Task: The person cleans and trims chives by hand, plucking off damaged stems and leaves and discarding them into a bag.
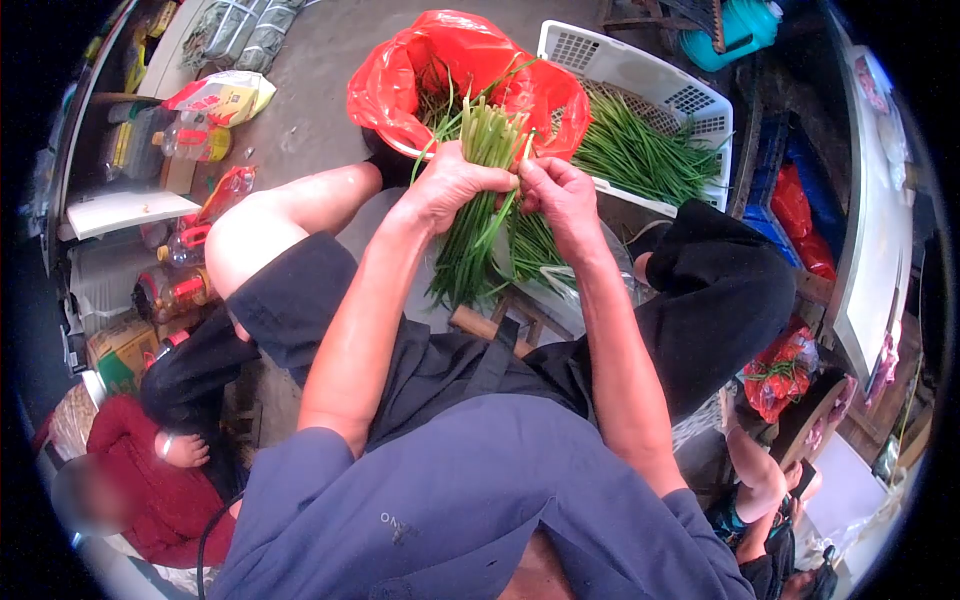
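Observation:
A bundle of long green stalks (pixel 490 135) stands between my hands, its pale cut ends up and its dark leaves hanging down. My left hand (pixel 455 185) is wrapped round the bundle, thumb across the front. Close beside it, my right hand (pixel 556 195) has thumb and index finger pinched at the bundle's right side; what lies between those fingertips is too small to make out. Right behind the bundle is a red plastic bag (pixel 400 85), wide open with loose greens inside. More green stalks (pixel 640 150) lie in a white perforated crate (pixel 725 120).
Plastic bottles (pixel 190 245) and a cardboard box (pixel 125 350) are at the left. A person in a dark red top (pixel 150 480) sits at lower left; another person's arm (pixel 755 470) shows at lower right. A teal container (pixel 735 35) is at upper right.

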